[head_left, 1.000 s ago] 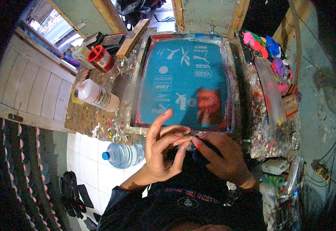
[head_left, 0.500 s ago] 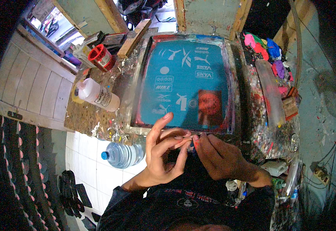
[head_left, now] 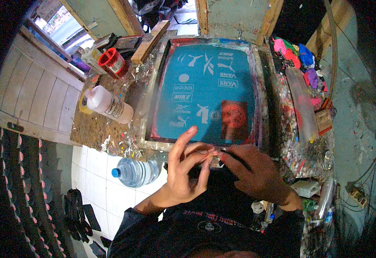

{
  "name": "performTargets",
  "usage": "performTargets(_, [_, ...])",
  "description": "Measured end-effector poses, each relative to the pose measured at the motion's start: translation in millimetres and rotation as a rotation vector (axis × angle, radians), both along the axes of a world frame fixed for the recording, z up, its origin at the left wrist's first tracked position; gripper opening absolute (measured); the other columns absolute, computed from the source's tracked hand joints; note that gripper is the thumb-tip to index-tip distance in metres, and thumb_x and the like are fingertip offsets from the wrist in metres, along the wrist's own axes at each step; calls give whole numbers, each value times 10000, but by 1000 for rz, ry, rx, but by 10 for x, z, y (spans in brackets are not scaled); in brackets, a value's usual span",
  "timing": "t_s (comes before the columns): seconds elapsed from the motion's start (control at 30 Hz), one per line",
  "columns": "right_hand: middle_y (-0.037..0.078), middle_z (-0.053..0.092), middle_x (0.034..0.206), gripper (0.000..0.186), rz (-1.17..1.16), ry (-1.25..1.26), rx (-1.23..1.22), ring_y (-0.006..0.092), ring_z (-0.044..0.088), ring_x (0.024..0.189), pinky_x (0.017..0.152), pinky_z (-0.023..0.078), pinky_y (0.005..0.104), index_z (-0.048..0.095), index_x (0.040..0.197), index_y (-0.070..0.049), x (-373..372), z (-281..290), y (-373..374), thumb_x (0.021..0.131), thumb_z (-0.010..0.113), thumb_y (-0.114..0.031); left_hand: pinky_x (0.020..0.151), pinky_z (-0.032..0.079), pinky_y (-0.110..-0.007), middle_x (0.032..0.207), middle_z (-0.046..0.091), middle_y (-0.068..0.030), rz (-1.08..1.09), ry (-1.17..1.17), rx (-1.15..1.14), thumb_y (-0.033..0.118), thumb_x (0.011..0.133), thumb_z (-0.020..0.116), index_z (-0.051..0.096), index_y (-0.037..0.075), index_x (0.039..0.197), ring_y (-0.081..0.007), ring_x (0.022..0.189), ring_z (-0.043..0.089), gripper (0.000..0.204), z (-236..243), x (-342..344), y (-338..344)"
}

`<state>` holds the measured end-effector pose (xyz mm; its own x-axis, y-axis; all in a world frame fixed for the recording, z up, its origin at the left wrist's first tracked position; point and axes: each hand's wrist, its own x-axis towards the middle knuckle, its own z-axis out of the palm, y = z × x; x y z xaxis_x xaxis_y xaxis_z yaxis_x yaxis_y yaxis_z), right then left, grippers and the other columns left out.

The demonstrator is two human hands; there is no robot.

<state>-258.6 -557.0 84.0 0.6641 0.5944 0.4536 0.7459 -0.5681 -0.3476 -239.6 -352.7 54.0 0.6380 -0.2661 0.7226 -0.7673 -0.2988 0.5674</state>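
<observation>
My left hand (head_left: 187,170) and my right hand (head_left: 259,174) meet in front of my chest, near the front edge of a screen printing frame (head_left: 155,144). The left thumb and fingertips are pinched together, while its index finger points upward. Against them my right fingertips press, the rest of that hand curled in shadow. Whatever lies between the fingertips is too small to make out; a pale bit shows there. Behind the hands is the frame's teal mesh (head_left: 196,81) with pale logo shapes, and a reddish rectangular patch (head_left: 234,118) at its lower right.
Left of the frame lie a white plastic bottle (head_left: 109,104), tilted over, a red tub (head_left: 111,62) and a wooden bar (head_left: 150,41). Colourful rags (head_left: 306,56) and a clear plastic sheet (head_left: 300,103) are at right. A large water bottle (head_left: 138,172) is below left.
My right hand has shifted slightly and turned, its index finger now lying across toward the left fingertips. The left hand stays pinched in nearly the same place.
</observation>
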Motion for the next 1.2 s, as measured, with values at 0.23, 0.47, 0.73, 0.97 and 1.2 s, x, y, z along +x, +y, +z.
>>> performTargets(0.23, [200,562,1131,695,12,-124,-46,389,609,988,810,551,433,545,1245,61,2,-111,85,577,687,-67,778,629,-357,1415,292,-315,-34,-19,-33,-176,758,667,413,-23,1155,-320,1020,640,496,-115,-19,21])
performTargets(0.47, [186,547,1199,746,-34,-30,-12,384,584,1061,893,513,472,536,1285,20,-41,-233,-52,569,715,-89,791,628,-354,1421,276,-314,-41,10,-73,-199,743,670,389,-28,1166,-304,1020,639,535,-136,-19,11])
performTargets(0.73, [201,532,1215,714,3,20,9,395,576,1079,908,497,476,533,1269,26,-78,-211,30,595,717,-118,755,615,-318,1394,337,-324,-6,-56,-2,-164,745,702,424,-22,1150,-301,966,672,511,-62,-11,12])
performTargets(0.97, [200,538,1208,692,-32,56,47,393,581,1074,902,502,472,522,1278,27,-80,-241,10,623,691,-117,833,551,-353,1397,356,-345,-18,-60,-46,-156,807,619,470,-65,1120,-327,983,672,359,-95,-27,-27])
performTargets(1.2, [197,549,1194,694,-34,52,62,393,586,1058,890,506,470,517,1278,30,-60,-234,35,626,696,-124,843,540,-361,1397,362,-339,-53,-33,-20,-154,805,618,503,-77,1070,-324,982,670,299,-108,-18,-11])
